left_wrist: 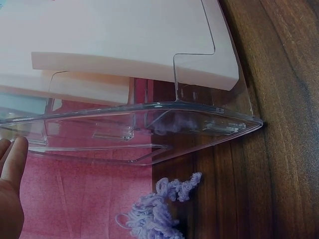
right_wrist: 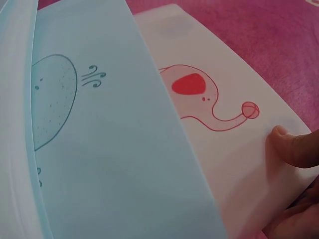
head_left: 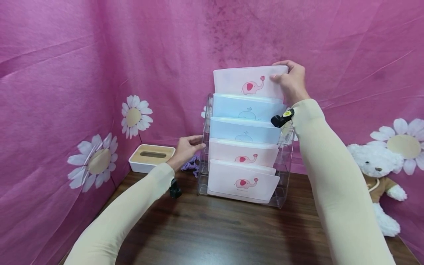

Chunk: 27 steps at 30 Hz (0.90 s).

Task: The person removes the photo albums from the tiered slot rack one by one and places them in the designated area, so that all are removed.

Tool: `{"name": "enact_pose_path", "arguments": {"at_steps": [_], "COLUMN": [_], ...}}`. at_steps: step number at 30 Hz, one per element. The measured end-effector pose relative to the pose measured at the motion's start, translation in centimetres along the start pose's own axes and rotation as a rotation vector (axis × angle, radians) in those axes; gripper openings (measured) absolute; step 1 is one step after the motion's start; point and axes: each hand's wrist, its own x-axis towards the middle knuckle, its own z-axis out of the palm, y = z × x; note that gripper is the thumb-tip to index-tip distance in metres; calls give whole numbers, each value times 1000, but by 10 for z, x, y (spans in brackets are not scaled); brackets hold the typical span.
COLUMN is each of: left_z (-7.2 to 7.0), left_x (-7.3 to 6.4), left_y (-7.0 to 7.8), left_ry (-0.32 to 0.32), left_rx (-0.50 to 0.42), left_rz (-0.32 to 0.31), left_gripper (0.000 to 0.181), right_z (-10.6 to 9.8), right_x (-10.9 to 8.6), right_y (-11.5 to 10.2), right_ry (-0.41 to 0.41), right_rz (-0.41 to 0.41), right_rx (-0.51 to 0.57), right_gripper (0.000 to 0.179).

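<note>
In the head view, my right hand pinches the upper right corner of a pale pink folder with a red elephant print, thumb in front. The folder stands in the back tier of a clear stepped rack, its lower part hidden behind a blue whale folder. The right wrist view shows the thumb flat on the pink folder. My left hand is at the rack's left side, its fairly straight fingertips touching the clear panel.
Another blue folder and pink elephant folders fill the lower tiers. A white tissue box with a wooden lid and purple yarn-like strands sit left of the rack. A white teddy bear sits at the right.
</note>
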Motion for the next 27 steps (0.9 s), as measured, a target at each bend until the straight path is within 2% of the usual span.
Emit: {"name": "enact_pose_path", "arguments": {"at_steps": [7, 17, 27], "left_z": [-1, -2, -1], "left_x": [-1, 0, -1], "left_y": [1, 2, 2], "left_ry": [3, 0, -1], "left_rx": [5, 8, 4], "left_rz": [-2, 2, -9], "left_gripper": [47, 48, 48], "right_z": [2, -4, -19], "right_x": [-4, -12, -15], "right_y": [-9, -28, -43], "right_ry": [44, 107, 161], "right_rz": [-78, -137, -161], "right_rx": [17, 260, 430], "right_gripper": [43, 40, 41]}}
